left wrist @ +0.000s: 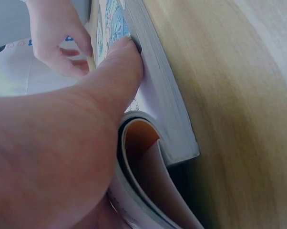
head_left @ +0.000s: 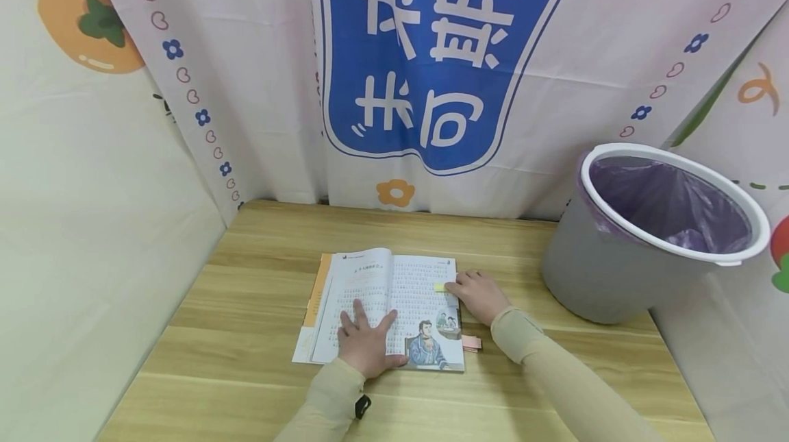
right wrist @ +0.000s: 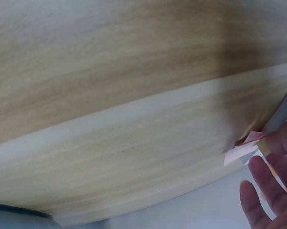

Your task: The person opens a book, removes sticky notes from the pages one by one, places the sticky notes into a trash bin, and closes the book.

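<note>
At lower centre, the left hand (head_left: 365, 345) lies spread flat on the open book (head_left: 394, 291); the right hand (head_left: 481, 295) pinches a yellow sticky note (head_left: 440, 287) (right page's upper edge).

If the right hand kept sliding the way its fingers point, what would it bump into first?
The right hand points left across the open book, so it would probably meet the yellow sticky note at its fingertips first, then bare page toward the fold.

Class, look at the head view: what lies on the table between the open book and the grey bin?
In the head view, only the right hand and bare table lie between the book and the bin.
</note>
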Demonstrator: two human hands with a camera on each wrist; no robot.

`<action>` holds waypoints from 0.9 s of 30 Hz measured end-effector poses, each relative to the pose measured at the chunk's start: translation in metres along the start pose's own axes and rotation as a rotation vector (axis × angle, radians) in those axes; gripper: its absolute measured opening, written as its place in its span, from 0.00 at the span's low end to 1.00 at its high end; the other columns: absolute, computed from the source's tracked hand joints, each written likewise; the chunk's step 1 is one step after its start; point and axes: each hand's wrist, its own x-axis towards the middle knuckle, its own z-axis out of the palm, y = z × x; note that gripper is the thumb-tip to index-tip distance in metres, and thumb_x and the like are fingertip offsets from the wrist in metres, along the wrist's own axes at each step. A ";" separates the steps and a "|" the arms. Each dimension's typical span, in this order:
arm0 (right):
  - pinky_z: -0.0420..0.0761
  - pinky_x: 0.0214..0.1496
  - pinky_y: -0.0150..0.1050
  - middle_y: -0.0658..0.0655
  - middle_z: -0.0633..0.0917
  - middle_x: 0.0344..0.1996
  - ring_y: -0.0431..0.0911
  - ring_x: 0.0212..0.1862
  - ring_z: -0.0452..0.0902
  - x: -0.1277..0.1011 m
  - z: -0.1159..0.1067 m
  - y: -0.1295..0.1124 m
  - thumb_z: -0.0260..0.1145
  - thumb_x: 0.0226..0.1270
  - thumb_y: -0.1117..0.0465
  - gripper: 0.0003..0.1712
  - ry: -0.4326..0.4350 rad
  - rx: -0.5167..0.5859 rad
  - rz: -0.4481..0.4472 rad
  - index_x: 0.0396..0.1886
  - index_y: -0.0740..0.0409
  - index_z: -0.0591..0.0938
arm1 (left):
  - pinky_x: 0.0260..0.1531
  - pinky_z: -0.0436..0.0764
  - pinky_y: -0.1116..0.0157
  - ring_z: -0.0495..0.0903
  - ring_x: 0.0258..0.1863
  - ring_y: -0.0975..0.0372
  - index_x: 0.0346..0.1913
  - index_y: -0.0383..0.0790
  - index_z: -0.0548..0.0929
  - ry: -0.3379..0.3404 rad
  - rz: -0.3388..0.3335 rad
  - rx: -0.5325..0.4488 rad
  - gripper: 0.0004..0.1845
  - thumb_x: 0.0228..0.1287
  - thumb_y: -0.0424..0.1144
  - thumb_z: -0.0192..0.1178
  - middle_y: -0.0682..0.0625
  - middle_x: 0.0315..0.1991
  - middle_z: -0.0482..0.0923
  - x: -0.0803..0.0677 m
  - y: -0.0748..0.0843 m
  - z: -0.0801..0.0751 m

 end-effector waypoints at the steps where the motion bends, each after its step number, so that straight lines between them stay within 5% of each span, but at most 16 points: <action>1: 0.82 0.49 0.48 0.56 0.85 0.44 0.53 0.47 0.81 0.000 0.000 0.000 0.68 0.65 0.67 0.18 0.002 0.000 -0.001 0.54 0.48 0.85 | 0.59 0.62 0.30 0.48 0.65 0.19 0.74 0.56 0.66 0.000 0.000 0.002 0.50 0.48 0.70 0.67 0.18 0.71 0.41 -0.001 0.000 -0.001; 27: 0.71 0.59 0.62 0.54 0.87 0.39 0.54 0.44 0.80 0.007 -0.002 -0.003 0.71 0.61 0.67 0.19 0.018 -0.145 0.006 0.49 0.42 0.88 | 0.59 0.62 0.30 0.48 0.64 0.19 0.74 0.55 0.66 -0.014 0.011 0.002 0.49 0.49 0.70 0.67 0.17 0.71 0.41 -0.002 0.002 -0.007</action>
